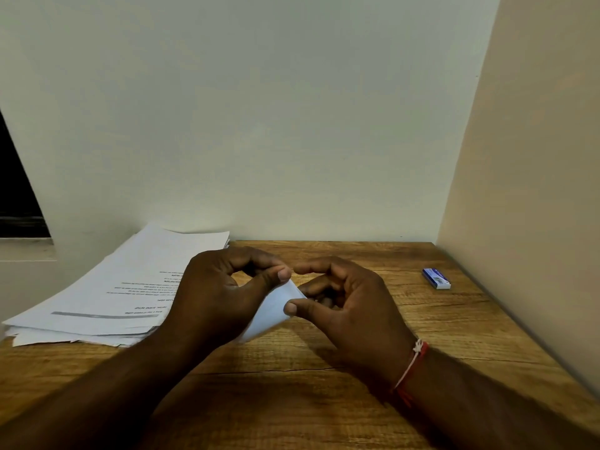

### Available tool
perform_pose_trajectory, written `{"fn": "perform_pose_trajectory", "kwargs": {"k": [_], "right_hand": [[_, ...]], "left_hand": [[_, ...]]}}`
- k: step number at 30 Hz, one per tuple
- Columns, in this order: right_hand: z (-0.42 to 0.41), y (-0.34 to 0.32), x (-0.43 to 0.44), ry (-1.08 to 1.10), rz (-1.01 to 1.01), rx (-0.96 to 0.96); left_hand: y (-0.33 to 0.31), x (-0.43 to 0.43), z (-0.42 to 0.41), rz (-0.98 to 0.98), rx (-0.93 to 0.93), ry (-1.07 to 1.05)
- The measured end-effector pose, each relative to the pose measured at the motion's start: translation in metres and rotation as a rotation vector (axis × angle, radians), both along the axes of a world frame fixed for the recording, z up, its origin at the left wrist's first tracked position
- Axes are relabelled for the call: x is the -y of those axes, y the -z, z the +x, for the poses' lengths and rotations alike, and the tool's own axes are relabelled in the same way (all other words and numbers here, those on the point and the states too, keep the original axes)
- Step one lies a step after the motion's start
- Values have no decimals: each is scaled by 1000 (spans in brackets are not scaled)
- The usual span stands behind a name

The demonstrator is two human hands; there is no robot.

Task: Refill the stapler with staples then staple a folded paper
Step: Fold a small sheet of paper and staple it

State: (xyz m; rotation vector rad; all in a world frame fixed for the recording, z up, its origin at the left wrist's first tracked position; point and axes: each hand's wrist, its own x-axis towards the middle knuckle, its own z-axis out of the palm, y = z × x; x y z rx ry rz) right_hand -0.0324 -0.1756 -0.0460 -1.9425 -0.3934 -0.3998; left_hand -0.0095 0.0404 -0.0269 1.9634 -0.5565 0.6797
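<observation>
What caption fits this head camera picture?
Left hand and right hand pinch a folded paper at a wooden desk near a staple box.

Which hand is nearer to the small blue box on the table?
Right. Both pinch the folded paper: the right hand toward the box, the left hand farther, by the paper stack.

Office or study desk corner is being shown: a wood-grain desk [324, 401] is being boxed in by a plain pale wall [292, 125] behind and a beige panel [535, 157] at right, with a stack of printed sheets [113, 293] and a small blue staple box [436, 278] being seen lying on it
</observation>
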Motion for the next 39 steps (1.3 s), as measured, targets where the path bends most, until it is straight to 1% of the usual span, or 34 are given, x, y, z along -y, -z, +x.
{"fn": "perform_pose_trajectory", "kwargs": {"k": [5,9,14,17,23,26,32,36,39], "right_hand": [[-1,-3,-1,22,-38,4],[-2,-4,-3,34,0,10],[1,1,-2,71,56,79],[6,5,0,42,92,34],[5,6,-1,2,147,-42],[5,4,-2,6,131,-21],[3,4,-1,30,118,-7],[4,5,0,43,101,47],[5,5,0,36,95,10]], "left_hand": [[0,3,-1,7,4,-36],[2,6,-3,6,-8,-53],[-1,1,2,-105,-76,-65],[-2,-4,5,-160,-113,-64],[0,-3,6,-139,-109,-41],[0,-3,7,-139,-102,-41],[1,-3,7,-175,-150,-56],[0,-3,7,-192,-159,-61],[1,-2,7,-176,-150,-63]]}}
